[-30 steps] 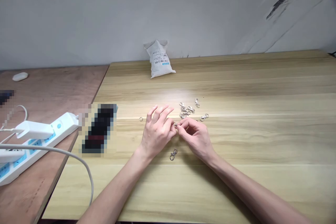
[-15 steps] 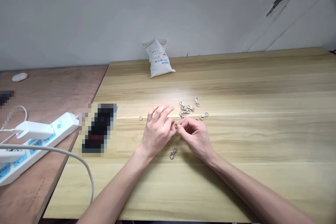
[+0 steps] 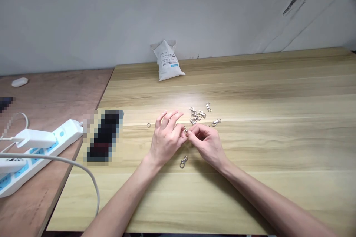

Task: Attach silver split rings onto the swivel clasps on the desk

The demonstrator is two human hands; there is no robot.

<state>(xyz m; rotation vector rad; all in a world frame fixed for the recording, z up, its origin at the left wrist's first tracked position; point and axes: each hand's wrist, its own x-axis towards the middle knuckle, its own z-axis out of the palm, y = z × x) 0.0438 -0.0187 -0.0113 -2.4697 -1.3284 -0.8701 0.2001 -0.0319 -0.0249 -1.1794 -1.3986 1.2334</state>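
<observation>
Lengthwise, the nearest loose clasp (image 3: 183, 162) slants away rightward.

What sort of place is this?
Probably a makeshift indoor workspace: metal clasps lie on a wood-grain table pushed up near a marked grey wall, with a white power strip off to the left.

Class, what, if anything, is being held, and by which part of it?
A metal piece, between the left hand and right hand; it is too covered to tell by which part.
</observation>
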